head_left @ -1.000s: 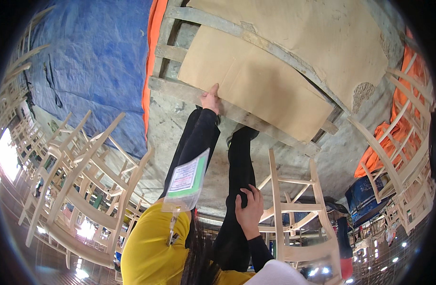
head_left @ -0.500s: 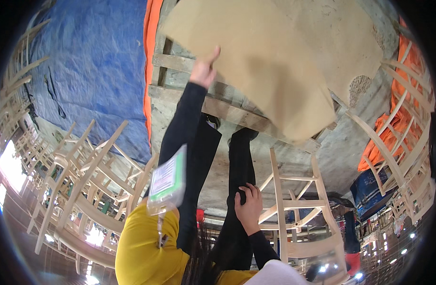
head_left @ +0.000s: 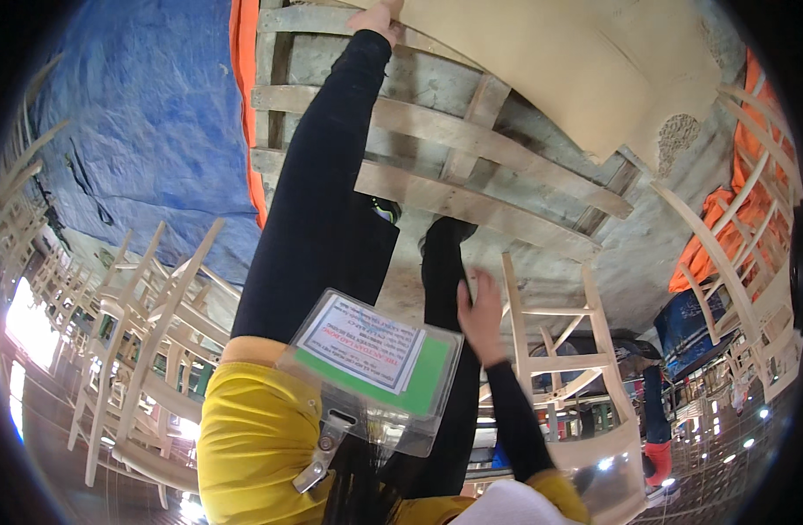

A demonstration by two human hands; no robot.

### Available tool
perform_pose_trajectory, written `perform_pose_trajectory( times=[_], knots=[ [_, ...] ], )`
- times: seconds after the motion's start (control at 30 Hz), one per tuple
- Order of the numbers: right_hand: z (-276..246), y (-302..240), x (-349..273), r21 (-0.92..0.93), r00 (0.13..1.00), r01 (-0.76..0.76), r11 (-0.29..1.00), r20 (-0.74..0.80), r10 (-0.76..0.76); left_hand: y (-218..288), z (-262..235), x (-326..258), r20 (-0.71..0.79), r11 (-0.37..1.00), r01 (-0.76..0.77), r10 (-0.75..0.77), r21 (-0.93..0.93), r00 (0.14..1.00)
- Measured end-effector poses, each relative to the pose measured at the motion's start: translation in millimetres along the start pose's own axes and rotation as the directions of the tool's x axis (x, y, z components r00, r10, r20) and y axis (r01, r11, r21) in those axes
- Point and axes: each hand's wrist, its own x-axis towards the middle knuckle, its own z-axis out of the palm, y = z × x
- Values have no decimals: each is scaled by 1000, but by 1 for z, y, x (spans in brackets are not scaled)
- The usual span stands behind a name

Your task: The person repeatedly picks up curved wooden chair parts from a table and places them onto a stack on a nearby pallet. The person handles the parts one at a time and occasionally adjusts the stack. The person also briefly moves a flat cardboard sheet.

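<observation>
At the top of the head view, my left arm reaches far forward. My left hand (head_left: 377, 21) is closed on the near left edge of a large tan cardboard sheet (head_left: 541, 61); part of the hand is cut off by the picture's top. The sheet lies over the far part of a wooden pallet (head_left: 497, 140), whose near slats are bare. My right hand (head_left: 483, 317) hangs beside my right knee, thumb and fingers apart, holding nothing.
A blue tarpaulin (head_left: 147, 131) with an orange border (head_left: 245, 96) spreads on the left. Unfinished wooden chairs (head_left: 147, 350) crowd the left side. Another chair frame (head_left: 559, 360) stands close by my right hand, and more chair frames (head_left: 725, 262) are at far right. A clear badge holder (head_left: 375, 359) dangles before me.
The cardboard sheet has shifted away from me, uncovering more pallet slats. My left arm has stretched further forward. My right hand has come off my knee and moved slightly forward and right.
</observation>
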Motion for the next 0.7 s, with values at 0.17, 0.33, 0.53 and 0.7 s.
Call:
perform_pose_trajectory(
  times=[0.17,0.33,0.53,0.7],
  knots=[
    [64,10,159,-139,857,511,848,9,-515,56,34,-29,20,986,164,-164,28,986],
    [120,-11,223,-261,848,431,864,444,-289,77,32,-52,171,991,116,-103,-71,980],
    [145,-27,222,-415,929,245,876,359,-89,118,48,-206,-62,994,34,-40,-105,997],
    [74,-93,151,-441,928,354,825,279,-248,177,5,-379,-333,988,-71,20,-139,943]
  ],
)
